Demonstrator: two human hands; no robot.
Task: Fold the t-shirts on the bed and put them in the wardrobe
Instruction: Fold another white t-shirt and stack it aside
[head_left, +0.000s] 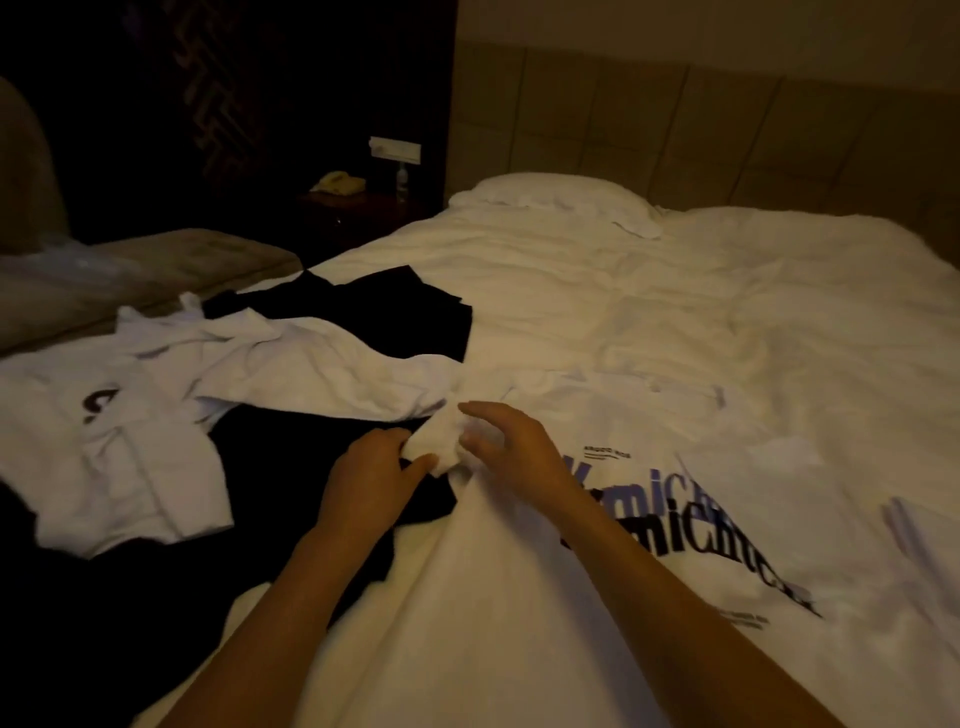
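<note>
Hands meet at the left edge of a white cotton t-shirt with large dark block lettering, spread across the near side of a wide bed with rumpled white bedding. The left hand pinches a bunched fold of that shirt's cloth between thumb and curled fingers, while the right hand hovers over the same bunch with fingers loosely spread, thumb and fingertips at the cloth; whether it has actually closed on the fabric cannot be told from this view. The step in hand appears to be the first fold, taking up a sleeve or shoulder edge, with the printed front facing up and no part of the shirt yet laid over. Waiting to the left are a crumpled white t-shirt with a small dark print, a black t-shirt lying flat under the left forearm and a second black garment farther up the bed; none looks folded. The next move likely calls for the right hand to secure the cloth and both hands to draw the edge flat across the body of the shirt. No wardrobe shows. A dark wooden nightstand with a pale telephone stands beyond the bed, beside a white pillow.
</note>
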